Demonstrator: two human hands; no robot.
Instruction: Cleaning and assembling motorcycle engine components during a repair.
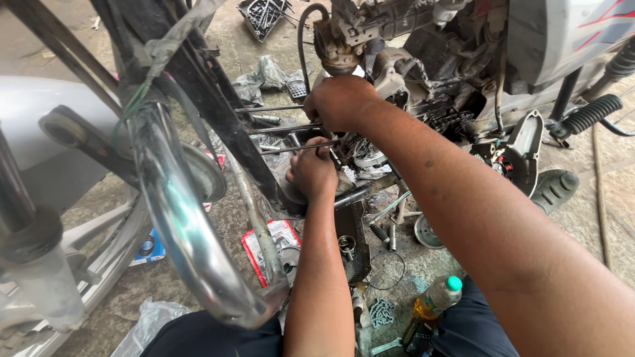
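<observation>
Nearest the camera, a small bottle of amber oil with a green cap lies on the concrete floor between the person's knees, beside a loose drive chain and a red-and-white packet. A chrome exhaust pipe curves across the left foreground.

Farther in, the left hand is closed around the lowest of the long engine studs, its fingers wrapped over the rod close to where it enters the crankcase. Just above and slightly beyond, the right hand is shut in a fist over the upper studs, knuckles toward the camera.

The studs run almost level, their long axis pointing left, away from the engine and out past both hands, with free ends well left of the fingers. The left hand sits lower and nearer the camera; the right is higher.

Beyond them, the stripped motorcycle frame stands over an open side cover.
</observation>
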